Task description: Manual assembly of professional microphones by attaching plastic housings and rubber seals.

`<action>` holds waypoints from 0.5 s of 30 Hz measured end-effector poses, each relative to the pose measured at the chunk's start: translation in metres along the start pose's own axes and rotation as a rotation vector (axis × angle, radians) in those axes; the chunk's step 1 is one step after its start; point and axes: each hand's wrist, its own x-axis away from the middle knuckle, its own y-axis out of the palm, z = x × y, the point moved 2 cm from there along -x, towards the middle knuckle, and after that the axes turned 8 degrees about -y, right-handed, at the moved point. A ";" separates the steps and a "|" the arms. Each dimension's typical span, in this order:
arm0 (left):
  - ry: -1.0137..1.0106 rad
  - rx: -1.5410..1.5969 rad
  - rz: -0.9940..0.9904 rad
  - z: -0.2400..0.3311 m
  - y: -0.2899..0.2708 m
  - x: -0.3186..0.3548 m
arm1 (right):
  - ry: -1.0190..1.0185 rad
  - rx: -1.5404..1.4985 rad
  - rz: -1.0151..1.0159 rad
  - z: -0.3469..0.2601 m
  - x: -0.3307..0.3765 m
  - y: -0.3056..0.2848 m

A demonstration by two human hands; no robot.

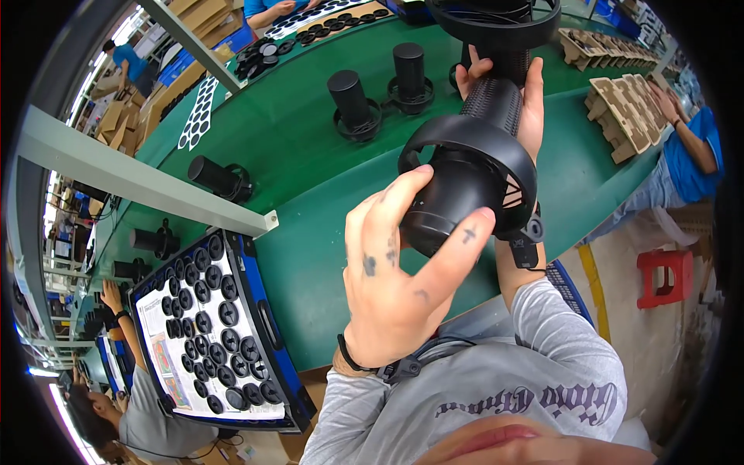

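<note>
A black cylindrical unit with a perforated barrel and a wide ring (508,147) is tilted in front of me, its smooth rounded end (453,201) toward me. My left hand (399,263) is closed around that smooth end, thumb and forefinger on opposite sides. Behind the perforated barrel, my right hand (532,116) supports the unit from the far side; some of its fingers are hidden. Just past its fingertips is a similar black ringed unit (496,27), cut by the upper edge. Whether my right hand touches that one, I cannot tell.
Several black ringed cylinders (353,101) stand or lie along the green bench (310,225). At left, a blue-edged tray (267,325) holds many round black parts. Cardboard trays (624,116) lie at right near another person (694,147). A pale metal post (147,167) crosses the left side.
</note>
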 end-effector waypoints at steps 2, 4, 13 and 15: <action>0.010 -0.065 -0.010 0.009 -0.001 -0.002 | 0.012 0.001 0.005 0.000 0.000 0.003; 0.164 -0.116 0.017 0.002 0.002 -0.003 | 0.002 0.008 0.022 -0.002 -0.001 0.006; 0.518 -0.232 0.006 0.003 0.004 0.003 | 0.082 0.074 0.033 0.000 0.006 0.003; 0.509 -0.195 0.018 0.008 0.004 0.003 | 0.152 0.007 -0.014 -0.001 0.005 0.003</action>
